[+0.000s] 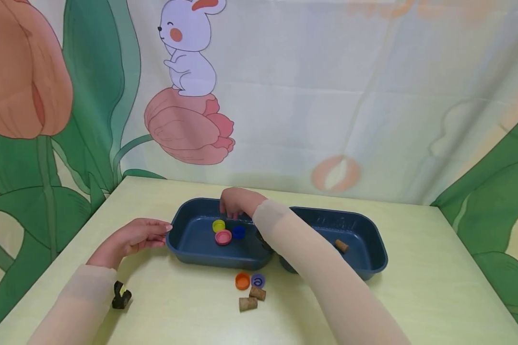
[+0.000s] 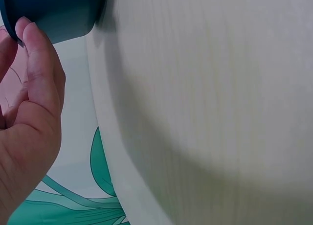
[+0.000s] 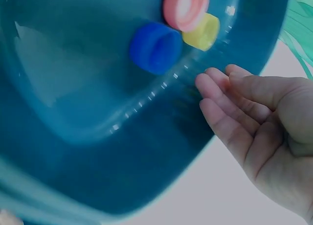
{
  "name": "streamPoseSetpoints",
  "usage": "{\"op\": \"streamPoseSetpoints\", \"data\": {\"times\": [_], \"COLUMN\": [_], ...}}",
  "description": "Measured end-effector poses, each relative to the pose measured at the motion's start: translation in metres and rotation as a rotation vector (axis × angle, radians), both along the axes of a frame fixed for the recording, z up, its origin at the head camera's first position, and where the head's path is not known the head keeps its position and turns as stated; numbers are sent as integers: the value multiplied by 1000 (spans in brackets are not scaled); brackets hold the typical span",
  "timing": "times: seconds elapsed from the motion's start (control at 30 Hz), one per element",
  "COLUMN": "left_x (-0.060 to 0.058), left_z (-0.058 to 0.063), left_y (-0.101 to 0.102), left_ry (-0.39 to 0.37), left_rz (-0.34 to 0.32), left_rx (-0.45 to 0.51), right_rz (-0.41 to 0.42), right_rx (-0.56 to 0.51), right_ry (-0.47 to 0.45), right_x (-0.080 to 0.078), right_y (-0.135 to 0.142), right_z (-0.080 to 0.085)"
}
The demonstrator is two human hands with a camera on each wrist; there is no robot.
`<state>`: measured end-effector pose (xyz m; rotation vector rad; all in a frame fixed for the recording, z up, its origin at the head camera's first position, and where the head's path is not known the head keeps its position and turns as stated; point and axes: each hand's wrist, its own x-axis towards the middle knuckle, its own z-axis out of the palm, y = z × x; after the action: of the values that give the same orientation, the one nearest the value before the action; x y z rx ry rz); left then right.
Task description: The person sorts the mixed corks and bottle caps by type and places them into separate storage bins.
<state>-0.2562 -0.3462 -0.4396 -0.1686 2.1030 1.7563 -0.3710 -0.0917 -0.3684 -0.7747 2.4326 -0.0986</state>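
My left hand (image 1: 140,235) pinches the rim at the left end of a dark blue tub (image 1: 220,261); in the left wrist view its fingertips (image 2: 29,32) lie at the tub's edge. Over that tub's far wall reaches my right hand (image 1: 237,201), fingers loosely extended and holding nothing, as the right wrist view shows. Inside the tub lie a yellow bottle cap (image 1: 218,225), a pink bottle cap (image 1: 223,237) and a blue bottle cap (image 3: 155,48), close together. The right sleeve hides part of the tub's right end.
A second blue tub (image 1: 373,239) stands to the right with a cork (image 1: 341,246) inside. In front lie an orange cap (image 1: 242,281), a purple cap (image 1: 258,281) and two corks (image 1: 248,304). A small black object (image 1: 121,295) is beside the left sleeve.
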Motion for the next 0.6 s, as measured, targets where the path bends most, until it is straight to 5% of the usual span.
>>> {"op": "streamPoseSetpoints", "data": {"times": [0.6], "left_x": [1], "left_z": [2], "left_y": [1], "left_ry": [-7], "left_rz": [-1], "left_rx": [1], "right_rz": [90], "right_rx": [-268], "right_ry": [66], "right_x": [6], "right_y": [56], "right_z": [76]}}
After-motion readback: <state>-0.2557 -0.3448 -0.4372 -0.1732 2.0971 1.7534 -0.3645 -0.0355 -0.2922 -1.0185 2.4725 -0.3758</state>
